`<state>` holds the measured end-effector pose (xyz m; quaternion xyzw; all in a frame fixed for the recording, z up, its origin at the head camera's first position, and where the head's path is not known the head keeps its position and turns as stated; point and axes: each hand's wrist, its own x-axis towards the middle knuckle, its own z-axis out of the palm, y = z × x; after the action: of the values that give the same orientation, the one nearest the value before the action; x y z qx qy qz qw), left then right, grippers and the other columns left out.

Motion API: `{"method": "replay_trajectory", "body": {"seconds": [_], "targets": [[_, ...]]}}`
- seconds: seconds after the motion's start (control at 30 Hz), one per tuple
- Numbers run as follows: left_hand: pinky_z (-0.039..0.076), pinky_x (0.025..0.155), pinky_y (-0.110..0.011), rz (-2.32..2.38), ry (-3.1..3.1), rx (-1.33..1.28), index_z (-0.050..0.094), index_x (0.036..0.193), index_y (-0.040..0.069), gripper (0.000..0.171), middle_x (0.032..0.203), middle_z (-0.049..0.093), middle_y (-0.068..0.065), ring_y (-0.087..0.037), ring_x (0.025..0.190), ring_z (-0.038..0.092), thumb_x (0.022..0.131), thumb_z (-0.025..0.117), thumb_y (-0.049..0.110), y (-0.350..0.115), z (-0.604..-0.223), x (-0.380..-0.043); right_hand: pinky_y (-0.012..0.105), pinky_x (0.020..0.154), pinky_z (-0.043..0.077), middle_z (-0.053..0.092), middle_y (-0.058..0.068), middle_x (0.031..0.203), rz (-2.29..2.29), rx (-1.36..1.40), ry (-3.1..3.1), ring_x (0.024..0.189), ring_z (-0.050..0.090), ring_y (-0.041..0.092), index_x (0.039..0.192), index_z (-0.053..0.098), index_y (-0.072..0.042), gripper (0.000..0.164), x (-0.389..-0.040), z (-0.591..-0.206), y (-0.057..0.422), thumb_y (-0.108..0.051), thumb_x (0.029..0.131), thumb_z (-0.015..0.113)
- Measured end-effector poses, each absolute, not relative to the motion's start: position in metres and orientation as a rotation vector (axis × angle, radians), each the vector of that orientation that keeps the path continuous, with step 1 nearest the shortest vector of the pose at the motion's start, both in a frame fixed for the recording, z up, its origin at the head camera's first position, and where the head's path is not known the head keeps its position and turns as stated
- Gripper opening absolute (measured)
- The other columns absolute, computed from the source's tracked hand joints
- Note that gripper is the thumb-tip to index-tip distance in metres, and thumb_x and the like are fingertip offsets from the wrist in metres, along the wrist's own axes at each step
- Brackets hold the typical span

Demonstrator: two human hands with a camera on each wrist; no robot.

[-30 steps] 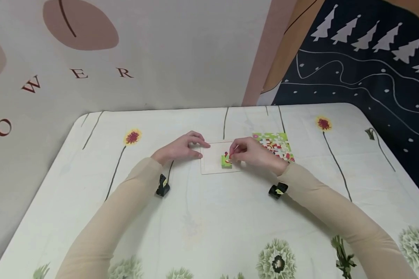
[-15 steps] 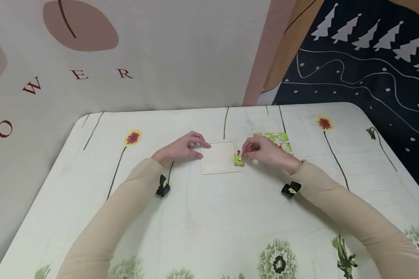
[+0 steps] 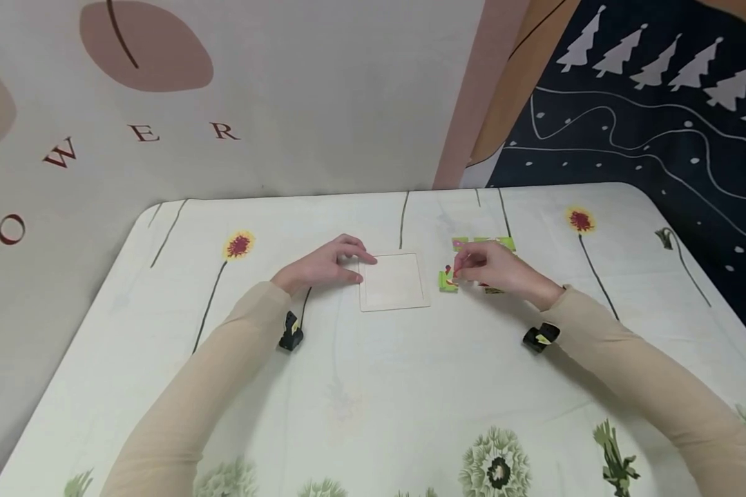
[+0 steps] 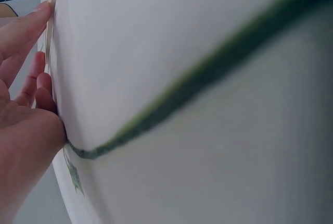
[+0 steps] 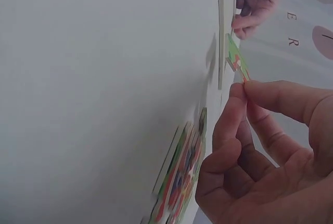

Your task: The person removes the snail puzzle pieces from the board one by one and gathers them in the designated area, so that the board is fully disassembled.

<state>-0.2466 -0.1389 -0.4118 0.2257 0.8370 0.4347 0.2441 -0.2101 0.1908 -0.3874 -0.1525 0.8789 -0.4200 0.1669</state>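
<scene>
My right hand [image 3: 503, 268] pinches a green jigsaw puzzle piece [image 3: 447, 281] with red and white print between thumb and fingertip. In the right wrist view the piece [image 5: 237, 57] sticks out past the fingertips, raised off the tablecloth. Below and behind that hand lie several more puzzle pieces [image 3: 503, 243], partly covered by it. A thin, pale square puzzle tray [image 3: 394, 281] lies flat to the left with its inside bare. My left hand [image 3: 323, 266] rests at the tray's left edge, thumb and a finger touching it. The left wrist view shows these fingers [image 4: 23, 34] nearly straight.
A white tablecloth [image 3: 373, 386] with printed flowers and stems covers the table. Behind the table hangs a pale cloth [image 3: 323, 103] with letters, and at the right a dark cloth [image 3: 634, 138] with white trees. Black cameras [image 3: 541, 338] sit on both wrists.
My right hand has carried the pinched puzzle piece rightward, from over the tray to beside the other pieces. The left hand has stayed at the tray's edge.
</scene>
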Motion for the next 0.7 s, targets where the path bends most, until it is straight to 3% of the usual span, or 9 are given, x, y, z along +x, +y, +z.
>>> {"method": "replay_trajectory", "body": {"seconds": [0.37, 0.7], "targets": [[0.026, 0.106, -0.043, 1.158, 2.31, 0.645, 0.067, 0.123, 0.007, 0.038, 0.132, 0.042, -0.005, -0.024, 0.125, 0.036, 0.085, 0.071, 0.004, -0.141, -0.412, -0.248, 0.028, 0.063, 0.042, 0.066, 0.007, 0.088, -1.15, -0.426, 2.5, 0.076, 0.054, 0.018, 0.096, 0.066, 0.001, 0.011, -0.209, -0.385, 0.207, -0.007, 0.088, 0.067], [0.026, 0.105, -0.043, 1.147, 2.309, 0.652, 0.067, 0.123, 0.008, 0.037, 0.132, 0.041, -0.004, -0.023, 0.126, 0.036, 0.086, 0.07, 0.005, -0.141, -0.412, -0.248, 0.029, 0.058, 0.041, 0.065, 0.007, 0.085, -1.14, -0.416, 2.474, 0.071, 0.052, 0.019, 0.093, 0.065, 0.001, 0.008, -0.211, -0.387, 0.217, -0.007, 0.09, 0.066]]}}
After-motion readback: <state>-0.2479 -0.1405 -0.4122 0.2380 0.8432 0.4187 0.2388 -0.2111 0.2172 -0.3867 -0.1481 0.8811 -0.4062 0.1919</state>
